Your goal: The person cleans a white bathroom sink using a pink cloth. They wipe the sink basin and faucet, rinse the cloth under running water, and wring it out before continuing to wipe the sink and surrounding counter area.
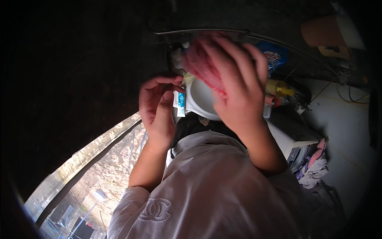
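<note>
My right hand grips a crumpled red cloth and holds it up over a white washbasin. The cloth is slightly blurred and its far side is dark. My left hand is raised at the basin's left, fingers curled and apart, with nothing seen in it. Just right of my left thumb, a white and teal tube lies at the basin's left side. My right hand and the cloth hide part of the basin.
A blue printed packet and a yellow bottle are behind and right of my right hand. A metal rail runs along the far side. Clothes hang from a white washing machine or cabinet at right. A mesh-covered window is at lower left.
</note>
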`<state>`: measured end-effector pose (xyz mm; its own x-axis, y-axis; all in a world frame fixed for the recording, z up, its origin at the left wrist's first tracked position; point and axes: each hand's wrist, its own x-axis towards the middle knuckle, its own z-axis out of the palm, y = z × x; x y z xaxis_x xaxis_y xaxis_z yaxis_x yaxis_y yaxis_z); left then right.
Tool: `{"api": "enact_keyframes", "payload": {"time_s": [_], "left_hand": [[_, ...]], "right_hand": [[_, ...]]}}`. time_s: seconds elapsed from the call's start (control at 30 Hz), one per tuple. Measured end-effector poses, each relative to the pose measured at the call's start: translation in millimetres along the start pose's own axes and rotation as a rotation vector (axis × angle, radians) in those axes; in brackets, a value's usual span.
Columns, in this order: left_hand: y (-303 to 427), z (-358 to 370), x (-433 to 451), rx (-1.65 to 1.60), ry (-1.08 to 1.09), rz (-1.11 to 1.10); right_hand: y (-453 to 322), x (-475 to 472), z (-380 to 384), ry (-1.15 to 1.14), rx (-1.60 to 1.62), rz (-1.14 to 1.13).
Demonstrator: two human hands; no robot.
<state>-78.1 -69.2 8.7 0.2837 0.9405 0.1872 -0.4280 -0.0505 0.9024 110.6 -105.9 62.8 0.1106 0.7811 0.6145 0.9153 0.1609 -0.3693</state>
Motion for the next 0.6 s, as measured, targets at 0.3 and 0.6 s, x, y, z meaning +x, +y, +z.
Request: {"api": "enact_keyframes", "payload": {"time_s": [0.3, 0.6], "left_hand": [[25, 8, -5, 0.573, -0.076, 0.384], [91, 110, -37, -0.090, -0.148, 0.400]], "right_hand": [[-10, 9, 5, -0.069, -0.045, 0.029], [-8, 3, 9, -0.048, -0.007, 0.008]]}}
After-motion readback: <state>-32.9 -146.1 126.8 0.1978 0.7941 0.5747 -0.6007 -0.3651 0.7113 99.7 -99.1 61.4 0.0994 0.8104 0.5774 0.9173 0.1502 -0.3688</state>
